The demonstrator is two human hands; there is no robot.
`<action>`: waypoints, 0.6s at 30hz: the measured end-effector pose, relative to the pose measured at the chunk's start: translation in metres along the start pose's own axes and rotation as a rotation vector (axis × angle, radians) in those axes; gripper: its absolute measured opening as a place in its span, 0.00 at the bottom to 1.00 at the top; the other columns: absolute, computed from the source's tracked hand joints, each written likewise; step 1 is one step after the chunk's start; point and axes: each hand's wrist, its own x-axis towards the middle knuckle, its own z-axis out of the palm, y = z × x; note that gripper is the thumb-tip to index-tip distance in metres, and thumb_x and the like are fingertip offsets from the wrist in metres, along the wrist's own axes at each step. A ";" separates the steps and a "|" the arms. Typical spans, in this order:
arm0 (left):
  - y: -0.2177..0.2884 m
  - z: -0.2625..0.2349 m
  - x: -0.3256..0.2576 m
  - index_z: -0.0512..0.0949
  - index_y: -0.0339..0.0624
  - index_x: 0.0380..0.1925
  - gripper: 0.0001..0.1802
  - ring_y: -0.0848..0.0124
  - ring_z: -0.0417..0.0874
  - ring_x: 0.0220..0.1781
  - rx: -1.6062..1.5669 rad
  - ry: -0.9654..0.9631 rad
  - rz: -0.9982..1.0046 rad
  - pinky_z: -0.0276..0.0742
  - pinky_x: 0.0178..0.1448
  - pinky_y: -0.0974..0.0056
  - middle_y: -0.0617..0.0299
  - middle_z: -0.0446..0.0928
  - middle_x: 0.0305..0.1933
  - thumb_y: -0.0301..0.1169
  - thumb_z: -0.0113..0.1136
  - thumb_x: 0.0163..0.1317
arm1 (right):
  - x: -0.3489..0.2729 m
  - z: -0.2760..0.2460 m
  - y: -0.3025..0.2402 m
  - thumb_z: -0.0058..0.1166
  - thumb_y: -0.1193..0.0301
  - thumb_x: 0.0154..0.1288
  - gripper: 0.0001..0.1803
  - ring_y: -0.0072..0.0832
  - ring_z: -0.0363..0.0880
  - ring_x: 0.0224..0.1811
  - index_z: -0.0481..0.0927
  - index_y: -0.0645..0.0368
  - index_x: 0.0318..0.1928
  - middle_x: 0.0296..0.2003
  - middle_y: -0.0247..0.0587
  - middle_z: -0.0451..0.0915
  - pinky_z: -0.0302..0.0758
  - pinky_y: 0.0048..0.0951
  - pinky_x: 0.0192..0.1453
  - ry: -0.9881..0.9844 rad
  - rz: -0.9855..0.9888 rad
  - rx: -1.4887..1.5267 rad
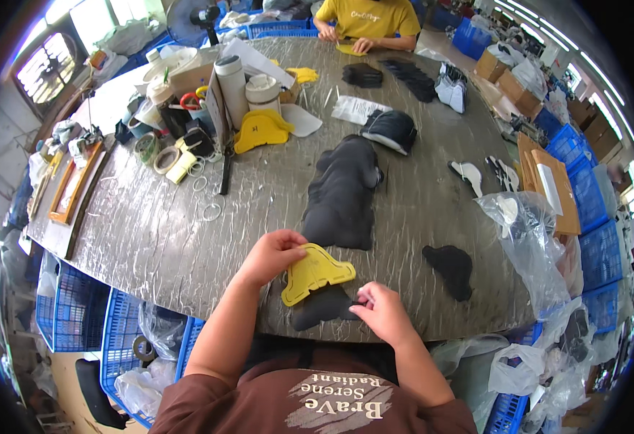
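Observation:
Near the table's front edge, my left hand (277,259) pinches the upper left edge of a flat yellow template (318,275) with slots along its border. Partly under the template lies a black cut piece (320,309) of thin sheet material; its upper part is hidden. My right hand (382,309) has thumb and fingers closed on the right edge of this black piece. Just beyond my hands stretches a long overlapping row of similar black pieces (342,192). One more black piece (449,270) lies flat to the right, apart from both hands.
Jars, tapes and scissors crowd the left, beside another yellow template (262,130). A black cap-like piece (391,130) sits beyond the row. White-and-black parts (467,176) and a clear plastic bag (523,239) lie right. Across the table a person in yellow (367,20) works. Blue crates (78,304) flank the table.

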 end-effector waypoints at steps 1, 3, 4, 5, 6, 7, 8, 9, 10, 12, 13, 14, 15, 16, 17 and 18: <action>0.000 0.005 -0.004 0.80 0.36 0.42 0.11 0.78 0.81 0.34 0.091 -0.035 -0.001 0.76 0.38 0.71 0.63 0.82 0.35 0.25 0.63 0.59 | -0.005 -0.003 -0.007 0.72 0.73 0.47 0.22 0.23 0.73 0.28 0.75 0.64 0.41 0.32 0.39 0.76 0.74 0.27 0.36 0.061 0.008 -0.047; 0.011 0.024 -0.015 0.80 0.36 0.42 0.11 0.75 0.82 0.35 0.230 -0.060 -0.019 0.77 0.40 0.69 0.61 0.83 0.35 0.26 0.64 0.58 | -0.011 -0.008 -0.018 0.75 0.70 0.43 0.30 0.29 0.77 0.34 0.75 0.63 0.47 0.39 0.42 0.76 0.76 0.32 0.40 0.067 -0.002 -0.141; 0.012 0.031 -0.018 0.81 0.36 0.42 0.12 0.73 0.83 0.36 0.373 -0.087 -0.022 0.78 0.42 0.68 0.58 0.83 0.34 0.26 0.64 0.57 | -0.011 -0.007 -0.018 0.75 0.69 0.41 0.32 0.32 0.77 0.37 0.75 0.63 0.48 0.41 0.42 0.75 0.76 0.33 0.42 0.108 -0.167 -0.229; 0.003 0.036 -0.019 0.82 0.38 0.40 0.13 0.67 0.83 0.33 0.448 -0.057 0.084 0.79 0.42 0.65 0.52 0.82 0.36 0.28 0.67 0.54 | -0.011 -0.006 -0.020 0.75 0.67 0.40 0.33 0.35 0.77 0.41 0.75 0.62 0.49 0.43 0.42 0.75 0.76 0.35 0.44 0.153 -0.337 -0.318; -0.003 0.038 -0.024 0.81 0.37 0.42 0.16 0.62 0.82 0.36 0.553 -0.049 0.136 0.78 0.45 0.62 0.51 0.80 0.40 0.30 0.68 0.53 | -0.013 -0.003 -0.026 0.75 0.67 0.39 0.34 0.41 0.75 0.44 0.76 0.61 0.50 0.42 0.41 0.74 0.75 0.38 0.47 0.121 -0.323 -0.410; -0.006 0.038 -0.030 0.81 0.36 0.43 0.19 0.58 0.82 0.39 0.657 -0.042 0.188 0.78 0.48 0.60 0.49 0.78 0.43 0.31 0.69 0.52 | -0.013 0.003 -0.021 0.75 0.67 0.39 0.34 0.41 0.75 0.44 0.76 0.61 0.50 0.42 0.41 0.74 0.75 0.38 0.47 0.115 -0.322 -0.407; -0.005 0.039 -0.038 0.81 0.36 0.43 0.19 0.58 0.82 0.39 0.653 -0.051 0.188 0.78 0.48 0.60 0.49 0.78 0.43 0.31 0.69 0.52 | -0.015 0.009 -0.011 0.74 0.67 0.40 0.32 0.41 0.75 0.43 0.76 0.60 0.49 0.42 0.41 0.74 0.75 0.38 0.47 0.111 -0.289 -0.437; -0.004 0.038 -0.048 0.79 0.35 0.45 0.22 0.55 0.79 0.44 0.765 -0.012 0.259 0.77 0.52 0.59 0.49 0.76 0.45 0.31 0.70 0.50 | -0.018 0.013 -0.006 0.73 0.68 0.41 0.31 0.42 0.75 0.43 0.77 0.60 0.49 0.41 0.41 0.74 0.74 0.38 0.47 0.106 -0.255 -0.468; -0.001 0.043 -0.059 0.78 0.34 0.48 0.25 0.53 0.77 0.48 0.897 0.030 0.324 0.75 0.55 0.57 0.48 0.75 0.47 0.32 0.71 0.48 | -0.022 0.013 -0.001 0.72 0.70 0.42 0.28 0.41 0.75 0.44 0.78 0.60 0.47 0.40 0.41 0.74 0.74 0.39 0.47 0.117 -0.238 -0.435; 0.001 0.049 -0.082 0.77 0.33 0.48 0.27 0.52 0.75 0.51 0.917 0.000 0.332 0.73 0.57 0.56 0.48 0.75 0.47 0.31 0.72 0.47 | -0.025 0.015 -0.001 0.72 0.70 0.43 0.27 0.41 0.75 0.44 0.78 0.61 0.46 0.39 0.41 0.74 0.74 0.39 0.47 0.148 -0.210 -0.419; -0.001 0.050 -0.090 0.76 0.33 0.49 0.28 0.51 0.73 0.54 0.921 -0.025 0.345 0.72 0.60 0.56 0.49 0.75 0.48 0.30 0.72 0.46 | -0.025 0.017 -0.003 0.72 0.70 0.43 0.26 0.41 0.75 0.44 0.78 0.61 0.45 0.39 0.41 0.74 0.74 0.39 0.47 0.173 -0.184 -0.420; -0.004 0.051 -0.096 0.78 0.33 0.46 0.24 0.51 0.74 0.52 0.948 0.017 0.380 0.73 0.58 0.56 0.50 0.75 0.47 0.28 0.71 0.46 | -0.024 0.018 -0.006 0.72 0.70 0.43 0.26 0.41 0.75 0.44 0.78 0.61 0.45 0.39 0.41 0.74 0.74 0.39 0.47 0.170 -0.183 -0.417; -0.009 0.050 -0.098 0.78 0.33 0.46 0.24 0.51 0.74 0.52 0.950 0.017 0.376 0.73 0.58 0.56 0.50 0.75 0.47 0.28 0.71 0.46 | -0.022 0.019 -0.010 0.72 0.70 0.43 0.25 0.41 0.75 0.44 0.78 0.61 0.44 0.38 0.42 0.74 0.74 0.39 0.47 0.200 -0.206 -0.425; -0.018 0.048 -0.097 0.78 0.33 0.45 0.22 0.52 0.74 0.52 0.928 0.048 0.390 0.73 0.57 0.56 0.51 0.75 0.47 0.27 0.70 0.47 | -0.020 0.020 -0.013 0.72 0.70 0.43 0.25 0.42 0.75 0.44 0.78 0.62 0.44 0.38 0.42 0.74 0.74 0.39 0.47 0.231 -0.229 -0.432; -0.023 0.048 -0.096 0.79 0.33 0.43 0.20 0.52 0.73 0.51 0.905 0.078 0.407 0.73 0.57 0.56 0.51 0.75 0.47 0.26 0.69 0.48 | -0.018 0.020 -0.013 0.72 0.70 0.43 0.25 0.42 0.75 0.44 0.78 0.62 0.44 0.38 0.42 0.74 0.74 0.39 0.47 0.232 -0.228 -0.431; -0.024 0.049 -0.097 0.79 0.33 0.43 0.20 0.52 0.73 0.51 0.905 0.077 0.407 0.73 0.57 0.56 0.51 0.75 0.47 0.26 0.69 0.48 | -0.017 0.021 -0.014 0.72 0.70 0.43 0.24 0.42 0.75 0.45 0.78 0.61 0.44 0.38 0.41 0.74 0.74 0.39 0.47 0.251 -0.210 -0.436</action>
